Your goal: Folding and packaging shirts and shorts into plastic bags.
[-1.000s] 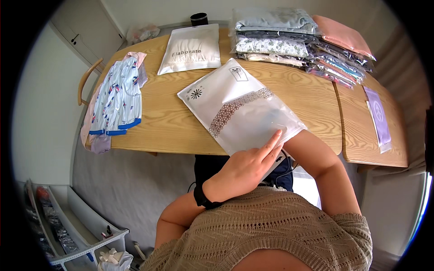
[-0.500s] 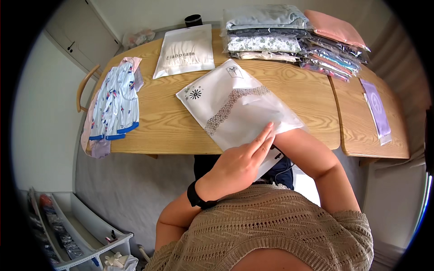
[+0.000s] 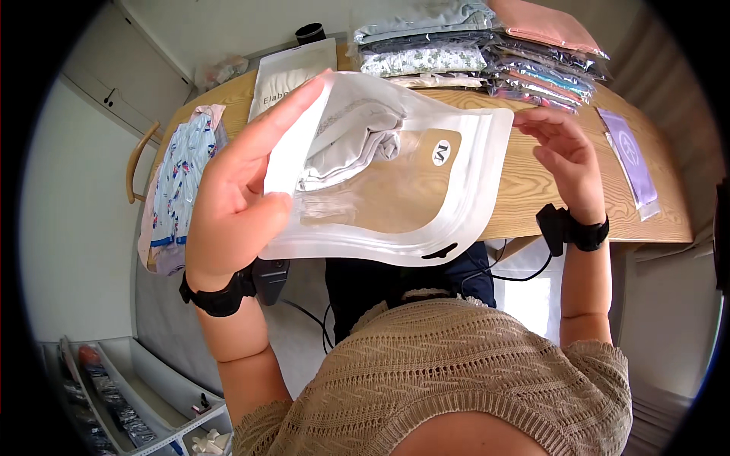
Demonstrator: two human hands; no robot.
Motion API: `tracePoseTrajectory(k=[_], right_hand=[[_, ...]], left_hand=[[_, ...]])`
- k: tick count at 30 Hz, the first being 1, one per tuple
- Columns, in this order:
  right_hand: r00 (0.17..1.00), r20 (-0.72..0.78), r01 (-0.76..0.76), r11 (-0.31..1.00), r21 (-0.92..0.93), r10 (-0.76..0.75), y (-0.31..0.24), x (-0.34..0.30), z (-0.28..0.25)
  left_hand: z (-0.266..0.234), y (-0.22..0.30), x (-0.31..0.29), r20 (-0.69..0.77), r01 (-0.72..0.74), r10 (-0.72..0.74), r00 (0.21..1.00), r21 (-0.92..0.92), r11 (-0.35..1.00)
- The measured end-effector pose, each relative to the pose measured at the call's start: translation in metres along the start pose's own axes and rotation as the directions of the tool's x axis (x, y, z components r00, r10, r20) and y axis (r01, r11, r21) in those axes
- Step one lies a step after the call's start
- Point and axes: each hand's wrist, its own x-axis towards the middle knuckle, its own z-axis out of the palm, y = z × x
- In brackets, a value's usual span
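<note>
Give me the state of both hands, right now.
Left hand: closed, holding the bag at its left side.
Right hand: open, fingers bent, by the bag's upper right corner; contact unclear.

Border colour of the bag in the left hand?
The bag's border is white; the head view shows it best.

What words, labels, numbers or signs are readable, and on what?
Wording not copied; only where it stands:
Round white sticker, held bag: one clear black letter.
White bag behind: dark word, part-covered by left hand.
Purple packet: pale round emblem; any lettering too small to read.
</note>
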Motion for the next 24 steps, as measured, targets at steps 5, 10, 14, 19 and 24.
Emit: tracePoseTrajectory(k=[5,10,14,19,24], right_hand=[[0.985,0.119,-0.105,0.982,-0.160,0.125,0.047,0.018,0.038],[0.919,0.293,-0.331,0.918,0.218,0.262,0.066,0.036,0.065],[0.928,0.261,-0.278,0.960,0.013,0.265,0.083,0.069,0.093],[0.918,0.007,-0.396,0.915,0.079,0.397,0.105,0.092,0.108],[0.890,-0.039,-0.410,0.833,0.371,0.455,0.122,0.098,0.112]], left_hand=[[-0.006,0.015,-0.008,-0.019,0.086,-0.090,0.996,-0.137,0.987],[-0.020,0.016,0.001,0.009,0.045,-0.045,0.999,-0.383,0.923],[-0.044,0.008,0.017,-0.126,-0.019,-0.038,0.991,-0.429,0.903],[-0.067,-0.063,0.012,-0.555,-0.145,-0.255,0.792,-0.576,0.804],[-0.056,-0.165,-0.043,-0.259,0.164,-0.326,0.909,-0.496,0.853]])
